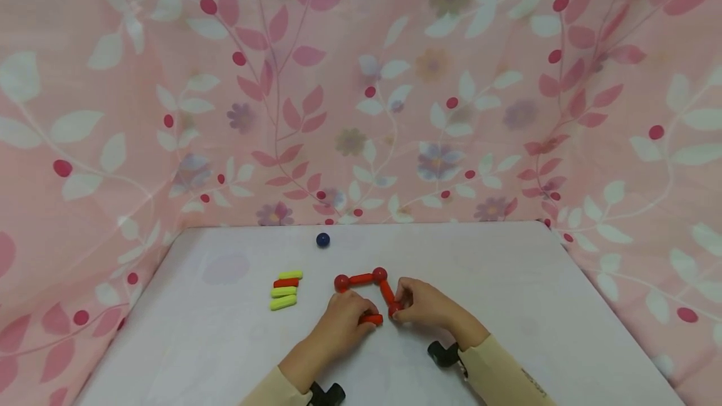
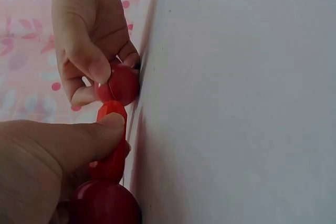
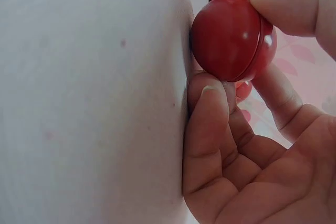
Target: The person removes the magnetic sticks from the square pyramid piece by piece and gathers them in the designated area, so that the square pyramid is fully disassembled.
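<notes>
While the left grip, closed, pinches a red rod, the right grip, also closed, pinches a red ball just beside it, low at the table; risk: skewed pushing could loosen the ball's attached rod.

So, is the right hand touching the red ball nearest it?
Touching. The right wrist view shows the right hand pinching the red ball, its fingers against the surface with no gap.

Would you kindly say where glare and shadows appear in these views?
Head: soft light, no strong glare on the white tabletop; left wrist: a reddish shadow on it beside the lower red ball; right wrist: a bright glint on the nearest red ball.
</notes>
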{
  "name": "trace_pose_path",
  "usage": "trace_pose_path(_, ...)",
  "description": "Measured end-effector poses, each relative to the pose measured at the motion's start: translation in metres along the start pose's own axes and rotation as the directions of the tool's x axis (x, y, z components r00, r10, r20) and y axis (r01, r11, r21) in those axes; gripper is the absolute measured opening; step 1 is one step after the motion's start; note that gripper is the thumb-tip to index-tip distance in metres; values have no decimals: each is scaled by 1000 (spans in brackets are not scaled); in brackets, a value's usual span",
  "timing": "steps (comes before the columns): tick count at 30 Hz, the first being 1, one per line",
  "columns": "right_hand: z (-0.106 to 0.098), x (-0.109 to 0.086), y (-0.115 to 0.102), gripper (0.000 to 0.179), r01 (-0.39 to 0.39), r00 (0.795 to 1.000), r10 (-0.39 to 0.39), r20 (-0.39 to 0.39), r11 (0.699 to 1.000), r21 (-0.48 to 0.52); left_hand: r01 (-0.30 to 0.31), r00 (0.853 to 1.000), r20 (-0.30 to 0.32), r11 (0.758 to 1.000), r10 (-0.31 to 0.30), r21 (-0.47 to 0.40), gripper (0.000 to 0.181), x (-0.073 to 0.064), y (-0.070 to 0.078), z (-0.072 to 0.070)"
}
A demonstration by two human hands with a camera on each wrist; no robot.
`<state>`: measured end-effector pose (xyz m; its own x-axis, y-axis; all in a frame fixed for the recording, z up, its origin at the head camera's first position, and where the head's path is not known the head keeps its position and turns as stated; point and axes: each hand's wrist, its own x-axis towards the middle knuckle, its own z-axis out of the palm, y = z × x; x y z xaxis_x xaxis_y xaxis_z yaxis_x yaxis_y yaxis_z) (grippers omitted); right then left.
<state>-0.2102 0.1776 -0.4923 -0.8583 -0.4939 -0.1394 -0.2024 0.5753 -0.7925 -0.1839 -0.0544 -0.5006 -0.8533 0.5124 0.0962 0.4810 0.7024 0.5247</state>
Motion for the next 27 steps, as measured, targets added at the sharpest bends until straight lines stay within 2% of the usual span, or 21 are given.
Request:
trace_pose_path(4, -1, -1, 1, 25, -11, 1000, 11, -2, 1000, 4, -1, 1000, -2, 1000, 1, 14, 14, -2, 0, -4)
trace_pose_path(12, -1, -1, 1, 25, 5, 1000, -5, -5, 999, 46, 31, 998, 52, 1000, -31, 3, 16, -9, 11, -5)
trace_pose_path(17, -2, -2, 1, 24, 4, 1000, -3, -5, 998, 68, 17, 998, 53, 1000, -18, 20, 16, -12, 16, -6)
trace_pose_path(19, -2, -2, 1, 25, 4, 1000, -3, -8, 997, 72, 31, 998, 58, 1000, -31, -1, 15, -12, 17, -7)
trace_pose_path(21, -2, -3, 1, 25, 7, 1000, -6, -11, 998, 69, 70, 996, 65, 997, -68, -40, 15, -11, 17, -9)
trace_pose_path(24, -2, -3, 0, 25, 7, 1000, -6, -19, 998, 62, 133, 991, 26, 988, -131, -81, 17, -8, 15, -14)
trace_pose_path(27, -1, -4, -2, 27, 4, 999, -2, -33, 999, 50, 167, 982, -74, 981, -175, -94, 18, -4, 9, -21)
